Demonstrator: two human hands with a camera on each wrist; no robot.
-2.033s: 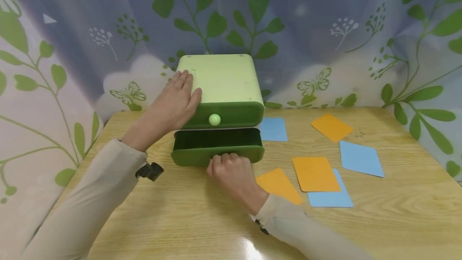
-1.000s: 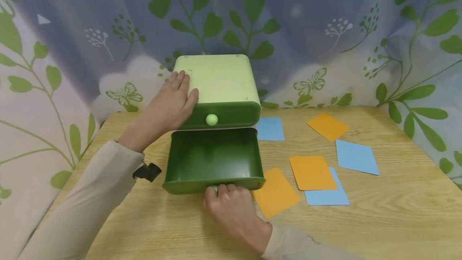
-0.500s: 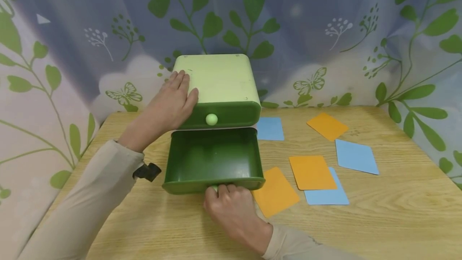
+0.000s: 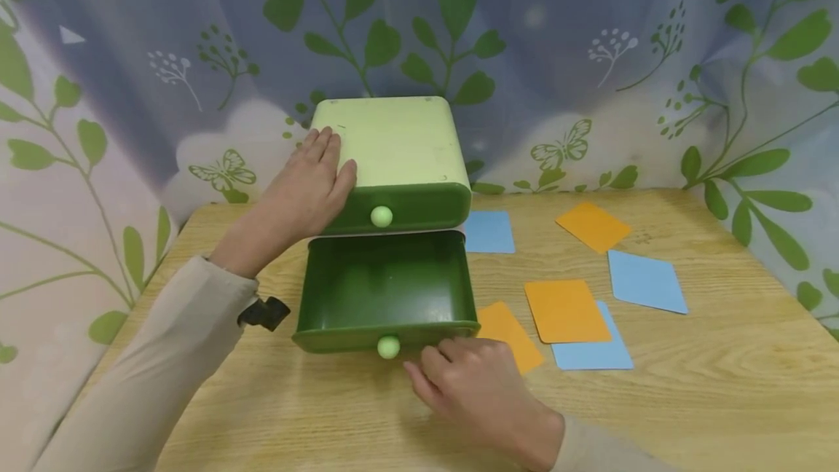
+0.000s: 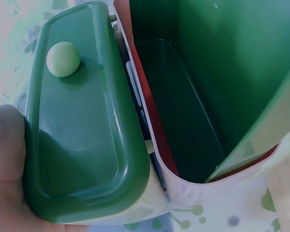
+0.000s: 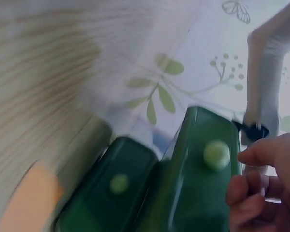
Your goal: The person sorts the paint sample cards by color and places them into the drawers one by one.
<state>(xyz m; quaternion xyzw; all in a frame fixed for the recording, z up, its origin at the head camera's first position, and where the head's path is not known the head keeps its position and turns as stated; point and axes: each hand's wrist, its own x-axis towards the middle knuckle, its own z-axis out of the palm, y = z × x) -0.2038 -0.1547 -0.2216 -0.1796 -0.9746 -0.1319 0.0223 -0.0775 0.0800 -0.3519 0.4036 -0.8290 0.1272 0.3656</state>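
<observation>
A two-drawer box (image 4: 396,140) with a pale green top stands on the table. My left hand (image 4: 304,184) rests flat against its upper left edge, fingers straight; in the left wrist view part of that hand (image 5: 7,159) touches the box's side. The upper drawer (image 4: 419,207) is closed, its round knob (image 4: 381,216) facing me. Below it, the lower drawer (image 4: 387,286) is pulled far out, and nothing shows inside. Just right of the lower knob (image 4: 389,347), apart from it, my right hand (image 4: 481,392) hangs with loosely curled fingers and holds nothing.
Orange and blue square cards lie right of the box: a blue card (image 4: 490,231) beside it, an orange card (image 4: 567,312) overlapping another blue one, and an orange card (image 4: 514,337) partly behind my right hand. A leaf-patterned curtain (image 4: 544,57) hangs behind the wooden table (image 4: 721,384).
My right hand pulled the lower drawer out towards me by its knob, then let go and moved slightly right. My left hand has stayed on the box.
</observation>
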